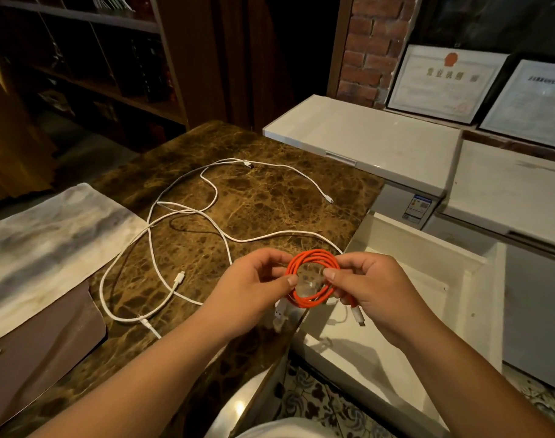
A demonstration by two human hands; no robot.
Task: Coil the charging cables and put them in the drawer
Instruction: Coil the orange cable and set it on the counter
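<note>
a person holds a coiled orange cable between both hands above the near right corner of a brown marble-patterned desk. the left hand pinches the left side of the coil with thumb and fingers curled around it, while the right hand grips the right side, its thumb pressed over the loops. a white plug end of the orange cable hangs below the right hand, and a second white plug dangles beneath the left hand's thumb. just right of the desk, below the hands, a white drawer stands pulled open, its pale interior visible. on the desk behind the hands, white cables lie loose and uncoiled, looping across one another from the far middle of the desk to its near left. a grey-and-white cloth covers the left edge of the desk. beyond the desk on the right sit white chest freezers, with framed certificates propped against a brick wall behind them. dark wooden shelves stand beyond the desk on the left.
</note>
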